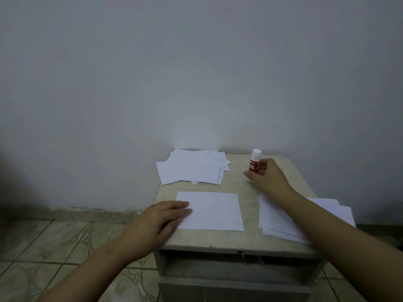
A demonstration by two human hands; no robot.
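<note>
A single white sheet (pixel 214 211) lies flat near the front of the small table (pixel 239 240). My left hand (pixel 160 217) rests on the sheet's left edge with fingers straight. A red glue stick with a white cap (pixel 255 161) stands upright at the back right. My right hand (pixel 267 178) curls its fingers around the glue stick's lower body. A loose pile of folded white papers (pixel 192 167) sits at the back left of the tabletop.
A stack of white sheets (pixel 327 216) lies at the right edge, partly under my right forearm. The table stands against a plain wall (pixel 196 73). An open drawer slot (pixel 235 267) shows below the top. Tiled floor (pixel 54 247) spreads to the left.
</note>
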